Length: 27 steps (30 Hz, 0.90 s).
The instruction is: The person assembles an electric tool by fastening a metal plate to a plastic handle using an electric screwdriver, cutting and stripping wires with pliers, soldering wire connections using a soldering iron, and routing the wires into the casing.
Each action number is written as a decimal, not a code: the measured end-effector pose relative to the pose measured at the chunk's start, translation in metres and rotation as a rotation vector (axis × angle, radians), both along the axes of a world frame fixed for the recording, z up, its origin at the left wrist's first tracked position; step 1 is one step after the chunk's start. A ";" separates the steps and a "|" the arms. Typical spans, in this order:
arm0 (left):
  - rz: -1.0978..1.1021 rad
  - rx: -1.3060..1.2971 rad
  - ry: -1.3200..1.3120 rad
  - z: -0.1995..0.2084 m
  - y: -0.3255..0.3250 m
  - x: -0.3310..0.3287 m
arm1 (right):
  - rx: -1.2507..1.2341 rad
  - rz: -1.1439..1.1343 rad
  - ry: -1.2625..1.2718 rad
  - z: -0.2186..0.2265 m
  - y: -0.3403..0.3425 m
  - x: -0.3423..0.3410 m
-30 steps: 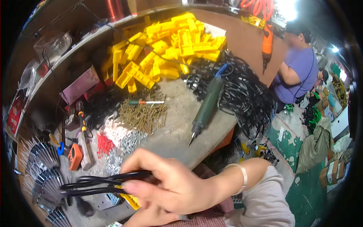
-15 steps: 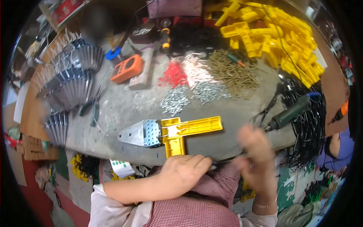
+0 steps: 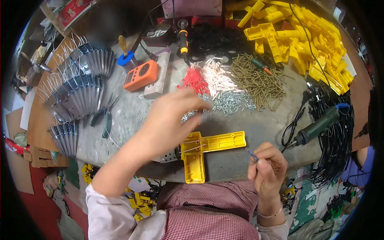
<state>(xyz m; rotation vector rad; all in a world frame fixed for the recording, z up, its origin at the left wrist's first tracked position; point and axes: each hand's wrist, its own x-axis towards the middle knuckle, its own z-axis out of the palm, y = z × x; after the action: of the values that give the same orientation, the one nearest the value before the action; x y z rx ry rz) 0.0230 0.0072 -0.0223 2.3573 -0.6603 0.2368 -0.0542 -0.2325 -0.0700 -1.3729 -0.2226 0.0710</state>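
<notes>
My left hand (image 3: 170, 120) is stretched over the pile of small metal nuts (image 3: 190, 116), blurred, with thumb and fingers apart. Between my right thumb and fingers, my right hand (image 3: 270, 168) pinches a thin bluish wire end (image 3: 252, 155), just right of the yellow plastic housing. That T-shaped housing half (image 3: 224, 142) lies hollow side up at the table's front edge, pale leads running across its inside. A perforated metal piece (image 3: 170, 157) adjoins its left side, mostly hidden beneath my left forearm.
Small screws (image 3: 234, 103), red pieces (image 3: 195, 81), white sleeves (image 3: 218, 78) and long brass-coloured screws (image 3: 258, 86) form heaps. Yellow housings (image 3: 296, 36) pile up at back right. A green power screwdriver (image 3: 318, 126) rests on black cords (image 3: 332, 140). Pliers (image 3: 107, 124) and metal blades (image 3: 86, 94) lie left.
My left hand has moved up from the table's front edge to the nuts, covering the metal piece. My right hand has lowered slightly and now shows a pinched wire end. The view has shifted slightly.
</notes>
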 end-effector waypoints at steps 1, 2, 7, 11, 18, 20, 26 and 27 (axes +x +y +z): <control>0.059 0.152 -0.057 -0.009 -0.004 0.018 | 0.123 -0.078 -0.029 -0.004 0.006 0.004; 0.097 0.184 -0.096 -0.024 -0.009 0.037 | 0.244 -0.154 -0.063 -0.006 0.012 0.006; 0.113 0.372 -0.137 -0.065 -0.028 0.099 | 0.273 -0.273 0.102 -0.003 0.019 0.005; 0.101 0.453 -0.030 -0.050 -0.037 0.100 | 0.058 -0.336 -0.040 -0.006 0.030 0.001; 0.016 0.226 0.124 -0.039 -0.023 0.034 | 0.009 -0.236 0.087 0.004 0.020 0.013; -0.013 0.147 0.163 -0.043 -0.019 0.025 | -0.042 -0.215 0.101 0.002 0.025 0.014; -0.044 0.049 0.081 -0.048 -0.017 0.023 | 0.009 -0.201 0.127 0.001 0.029 0.018; -0.050 0.027 0.091 -0.048 -0.016 0.022 | 0.011 -0.211 0.124 0.001 0.030 0.018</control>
<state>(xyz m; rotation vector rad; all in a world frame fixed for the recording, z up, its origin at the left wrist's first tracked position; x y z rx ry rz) 0.0449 -0.0092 -0.0704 2.3587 -0.6815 0.0979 -0.0359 -0.2025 -0.0685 -1.3688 0.0261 -0.0211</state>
